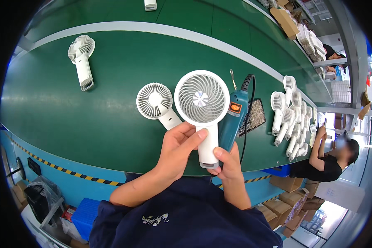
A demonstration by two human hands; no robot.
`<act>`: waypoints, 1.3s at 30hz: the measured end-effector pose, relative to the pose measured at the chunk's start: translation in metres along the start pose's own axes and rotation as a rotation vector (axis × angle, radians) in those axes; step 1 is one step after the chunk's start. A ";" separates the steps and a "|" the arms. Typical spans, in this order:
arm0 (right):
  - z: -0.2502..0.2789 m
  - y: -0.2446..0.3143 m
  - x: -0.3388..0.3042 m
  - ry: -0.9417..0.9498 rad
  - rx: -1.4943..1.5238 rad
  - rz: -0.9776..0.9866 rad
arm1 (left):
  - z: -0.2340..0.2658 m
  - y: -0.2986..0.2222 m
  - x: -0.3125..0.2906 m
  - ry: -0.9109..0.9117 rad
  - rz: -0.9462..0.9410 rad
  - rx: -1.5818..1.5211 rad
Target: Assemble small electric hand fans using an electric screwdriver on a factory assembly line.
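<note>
**Wide Lane at Left, Tight Quarters at Right**

A broad stretch of green workbench offers passage left of the left hand, interrupted toward the far side by a lone white fan. A second fan blocks the way just beyond that hand. Ahead of the right hand, a corded teal power tool, its looping black cable and a black tray of small parts crowd the route, while the held fan partly screens the tool. Bare green separates the tray from clustered fans at right.
</note>
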State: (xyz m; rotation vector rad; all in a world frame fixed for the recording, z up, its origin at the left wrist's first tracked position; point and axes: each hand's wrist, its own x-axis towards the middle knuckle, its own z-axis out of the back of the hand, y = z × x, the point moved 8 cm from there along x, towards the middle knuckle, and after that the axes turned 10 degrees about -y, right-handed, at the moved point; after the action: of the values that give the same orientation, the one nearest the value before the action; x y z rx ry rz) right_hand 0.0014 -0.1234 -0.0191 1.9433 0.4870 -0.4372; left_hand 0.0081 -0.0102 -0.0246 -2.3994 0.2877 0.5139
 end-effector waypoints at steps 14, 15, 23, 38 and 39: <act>0.005 0.000 -0.011 0.057 0.093 0.029 | -0.006 0.011 -0.002 0.114 0.060 -0.088; 0.006 0.001 -0.013 0.051 0.097 0.034 | -0.005 0.014 -0.002 0.121 0.070 -0.051; 0.005 0.009 -0.019 0.017 -0.044 0.140 | -0.014 0.023 -0.004 0.192 0.103 -0.196; -0.022 0.024 -0.044 -0.012 -0.598 0.421 | -0.024 0.034 -0.010 0.541 0.194 -0.431; -0.021 0.024 -0.042 -0.021 -0.583 0.414 | -0.032 0.027 -0.015 0.613 0.180 -0.420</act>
State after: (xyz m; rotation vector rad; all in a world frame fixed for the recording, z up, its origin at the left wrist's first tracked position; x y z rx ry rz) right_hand -0.0200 -0.1189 0.0290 1.4176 0.1579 -0.0348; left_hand -0.0051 -0.0505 -0.0107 -2.9157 0.7255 -0.1217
